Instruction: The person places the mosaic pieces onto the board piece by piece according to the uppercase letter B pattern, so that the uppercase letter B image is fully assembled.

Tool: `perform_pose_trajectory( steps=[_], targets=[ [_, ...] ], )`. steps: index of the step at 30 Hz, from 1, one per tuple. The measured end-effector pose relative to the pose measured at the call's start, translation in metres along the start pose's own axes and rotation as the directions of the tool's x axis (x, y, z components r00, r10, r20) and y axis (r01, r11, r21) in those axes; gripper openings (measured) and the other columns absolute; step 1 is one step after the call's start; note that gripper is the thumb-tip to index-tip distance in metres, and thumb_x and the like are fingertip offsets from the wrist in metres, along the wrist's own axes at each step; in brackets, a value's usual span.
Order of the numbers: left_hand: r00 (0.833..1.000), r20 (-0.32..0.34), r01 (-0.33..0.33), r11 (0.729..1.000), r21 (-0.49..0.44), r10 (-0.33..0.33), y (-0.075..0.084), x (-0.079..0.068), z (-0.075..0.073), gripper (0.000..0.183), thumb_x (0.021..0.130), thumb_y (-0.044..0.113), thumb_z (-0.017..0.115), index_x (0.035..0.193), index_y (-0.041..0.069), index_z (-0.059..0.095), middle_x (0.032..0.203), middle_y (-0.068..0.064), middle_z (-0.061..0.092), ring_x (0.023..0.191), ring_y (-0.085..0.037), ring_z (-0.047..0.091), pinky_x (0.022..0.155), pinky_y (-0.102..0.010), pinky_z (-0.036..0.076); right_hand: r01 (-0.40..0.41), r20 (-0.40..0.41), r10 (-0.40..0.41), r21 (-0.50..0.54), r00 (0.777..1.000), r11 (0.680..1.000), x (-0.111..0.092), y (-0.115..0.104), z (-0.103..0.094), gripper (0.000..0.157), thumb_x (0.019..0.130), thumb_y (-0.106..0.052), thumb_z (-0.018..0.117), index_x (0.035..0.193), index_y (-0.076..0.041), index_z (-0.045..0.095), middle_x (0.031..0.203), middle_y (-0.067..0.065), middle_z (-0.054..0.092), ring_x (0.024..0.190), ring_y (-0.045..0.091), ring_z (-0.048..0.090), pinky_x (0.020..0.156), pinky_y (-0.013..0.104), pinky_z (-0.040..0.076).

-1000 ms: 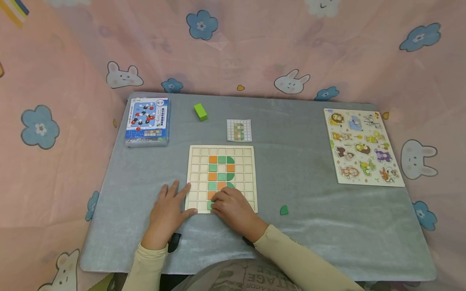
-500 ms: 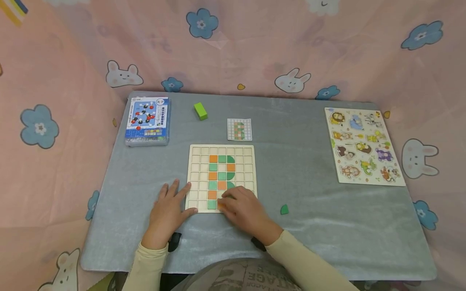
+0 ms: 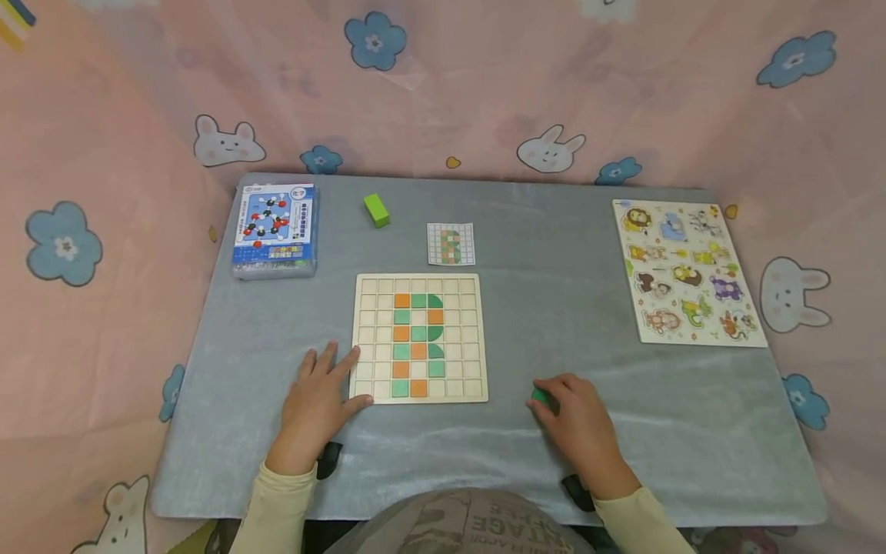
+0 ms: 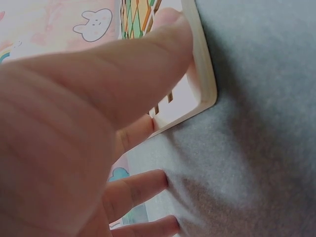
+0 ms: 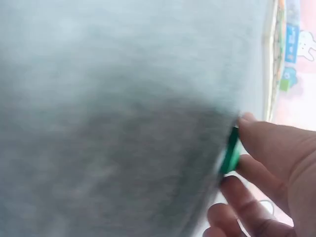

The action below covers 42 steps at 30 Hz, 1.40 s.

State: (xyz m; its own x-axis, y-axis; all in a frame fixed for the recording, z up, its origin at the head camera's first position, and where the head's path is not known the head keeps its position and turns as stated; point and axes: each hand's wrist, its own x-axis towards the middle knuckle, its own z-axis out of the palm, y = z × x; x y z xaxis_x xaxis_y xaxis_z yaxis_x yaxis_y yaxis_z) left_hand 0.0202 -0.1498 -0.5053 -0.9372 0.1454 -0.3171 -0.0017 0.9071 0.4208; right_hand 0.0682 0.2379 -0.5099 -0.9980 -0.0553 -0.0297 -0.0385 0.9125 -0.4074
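Observation:
A square wooden grid board lies on the table, with orange and green tiles set in some of its cells, a few of the green ones round-edged. My left hand rests at the board's left front corner, fingers spread; its thumb lies over the rim and the index fingertip touches the left edge. Right of the board, my right hand pinches a green quarter-round tile between thumb and fingers, down at the tabletop. The fingers partly cover this tile in the head view.
A small printed pattern card lies behind the board, with a bright green block to its left. The blue-labelled box stands at the back left. An animal puzzle board lies at the right.
The right hand has left the board and moved right to the loose green tile. An orange tile and a green tile now show in the lower cells it covered. The left hand stays put.

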Motion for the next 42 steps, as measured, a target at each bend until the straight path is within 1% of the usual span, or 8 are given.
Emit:
perform_pose_trajectory(
  steps=[8, 12, 16, 19, 23, 27, 38, 42],
  targets=[
    [1.000, 0.005, 0.001, 1.000, 0.001, -0.001, 0.001, -0.001, -0.001, 0.085, 0.086, 0.038, 0.090, 0.159, 0.012, 0.052, 0.167, -0.027, 0.033, 0.151, -0.057, 0.024, 0.100, -0.083, 0.037, 0.014, 0.009, -0.014, 0.026, 1.000, 1.000, -0.002, 0.002, 0.003, 0.033, 0.086, -0.007, 0.090, 0.117, -0.002, 0.079, 0.103, 0.010, 0.071, 0.098, 0.035, 0.065, 0.088, 0.053, 0.054],
    [1.000, -0.003, -0.001, 1.000, -0.001, 0.001, 0.001, -0.002, -0.002, 0.085, 0.087, 0.037, 0.090, 0.158, 0.012, 0.052, 0.167, -0.027, 0.033, 0.152, -0.057, 0.024, 0.100, -0.083, 0.036, 0.097, 0.019, -0.098, 0.062, 0.995, 0.993, 0.001, 0.001, 0.005, 0.035, 0.086, 0.005, 0.084, 0.119, -0.004, 0.079, 0.108, 0.011, 0.075, 0.102, 0.035, 0.068, 0.091, 0.054, 0.054],
    [1.000, -0.013, -0.005, 1.000, -0.006, 0.005, 0.000, -0.001, -0.002, 0.085, 0.086, 0.036, 0.090, 0.158, 0.011, 0.052, 0.166, -0.028, 0.034, 0.151, -0.057, 0.024, 0.100, -0.084, 0.036, 0.176, -0.046, -0.172, 0.097, 0.984, 0.980, 0.002, 0.003, 0.009, 0.038, 0.086, 0.017, 0.073, 0.118, -0.004, 0.078, 0.114, 0.012, 0.074, 0.106, 0.038, 0.067, 0.092, 0.055, 0.053],
    [1.000, -0.017, -0.009, 1.000, -0.003, 0.009, 0.000, -0.001, -0.002, 0.085, 0.086, 0.036, 0.090, 0.158, 0.011, 0.053, 0.166, -0.028, 0.034, 0.151, -0.058, 0.024, 0.099, -0.084, 0.037, 0.121, -0.082, -0.114, 0.098, 0.990, 0.988, 0.000, 0.002, 0.011, 0.028, 0.089, 0.006, 0.078, 0.116, -0.002, 0.077, 0.112, 0.013, 0.072, 0.106, 0.039, 0.065, 0.092, 0.056, 0.052],
    [1.000, -0.014, -0.008, 1.000, -0.001, 0.008, -0.001, -0.001, -0.001, 0.085, 0.086, 0.036, 0.090, 0.158, 0.011, 0.052, 0.166, -0.028, 0.034, 0.151, -0.058, 0.025, 0.099, -0.083, 0.037, -0.043, -0.022, 0.045, 0.076, 0.999, 0.996, -0.003, -0.004, 0.010, 0.034, 0.087, -0.018, 0.090, 0.114, 0.000, 0.076, 0.106, 0.014, 0.069, 0.103, 0.039, 0.063, 0.090, 0.055, 0.051],
    [1.000, -0.011, -0.006, 1.000, 0.003, 0.006, -0.001, -0.001, -0.001, 0.085, 0.086, 0.037, 0.090, 0.158, 0.011, 0.053, 0.166, -0.028, 0.034, 0.151, -0.057, 0.025, 0.100, -0.083, 0.037, -0.113, 0.026, 0.111, 0.075, 0.993, 0.991, -0.003, -0.007, 0.010, 0.033, 0.089, -0.019, 0.089, 0.112, 0.001, 0.077, 0.106, 0.016, 0.069, 0.102, 0.040, 0.062, 0.089, 0.056, 0.051],
    [1.000, -0.015, -0.004, 1.000, 0.002, 0.004, 0.000, 0.000, 0.000, 0.086, 0.085, 0.038, 0.090, 0.158, 0.012, 0.053, 0.166, -0.027, 0.035, 0.150, -0.057, 0.026, 0.099, -0.083, 0.037, 0.030, -0.068, -0.028, 0.030, 0.997, 0.999, -0.005, -0.011, 0.016, 0.019, 0.088, -0.005, 0.087, 0.104, -0.005, 0.078, 0.102, 0.013, 0.066, 0.094, 0.038, 0.061, 0.084, 0.052, 0.050],
    [1.000, -0.017, -0.007, 1.000, -0.002, 0.007, -0.001, 0.000, 0.001, 0.085, 0.085, 0.038, 0.091, 0.158, 0.012, 0.053, 0.166, -0.027, 0.035, 0.151, -0.057, 0.026, 0.100, -0.083, 0.037, 0.057, -0.092, -0.052, 0.061, 0.994, 0.996, -0.001, -0.017, 0.018, 0.023, 0.083, 0.001, 0.087, 0.103, -0.003, 0.077, 0.102, 0.015, 0.069, 0.098, 0.040, 0.063, 0.088, 0.055, 0.050]
  ],
)
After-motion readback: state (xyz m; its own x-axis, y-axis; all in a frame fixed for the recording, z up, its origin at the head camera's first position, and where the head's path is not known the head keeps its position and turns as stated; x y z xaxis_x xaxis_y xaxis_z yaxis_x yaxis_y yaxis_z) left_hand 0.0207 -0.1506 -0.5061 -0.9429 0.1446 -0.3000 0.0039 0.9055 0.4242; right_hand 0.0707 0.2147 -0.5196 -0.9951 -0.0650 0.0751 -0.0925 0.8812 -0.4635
